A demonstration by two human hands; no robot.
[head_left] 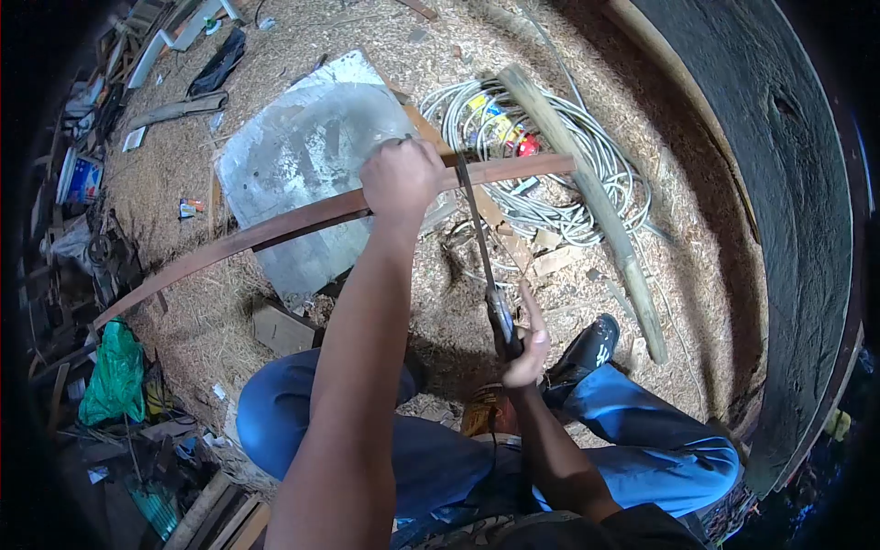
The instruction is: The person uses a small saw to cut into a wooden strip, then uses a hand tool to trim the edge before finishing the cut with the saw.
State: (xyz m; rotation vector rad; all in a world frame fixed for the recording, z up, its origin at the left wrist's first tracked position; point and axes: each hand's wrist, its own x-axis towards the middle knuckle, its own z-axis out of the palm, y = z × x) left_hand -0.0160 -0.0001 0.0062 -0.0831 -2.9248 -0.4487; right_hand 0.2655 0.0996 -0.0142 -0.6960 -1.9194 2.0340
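Note:
My left hand is closed around a long, thin strip of reddish wood, pressing it down over a worn grey metal-like slab. The strip runs from the lower left up to the right. In my right hand is the handle of a handsaw, one finger stretched along its side. Just right of my left hand, the saw's narrow dark blade crosses the strip. Whether the teeth have cut into the wood is too small to tell.
A coil of grey cable lies under a rough wooden pole to the right. Sawdust covers the ground. A big curved dark timber wall bounds the right. Left are a green plastic bag and scrap wood. My shoe is near the saw.

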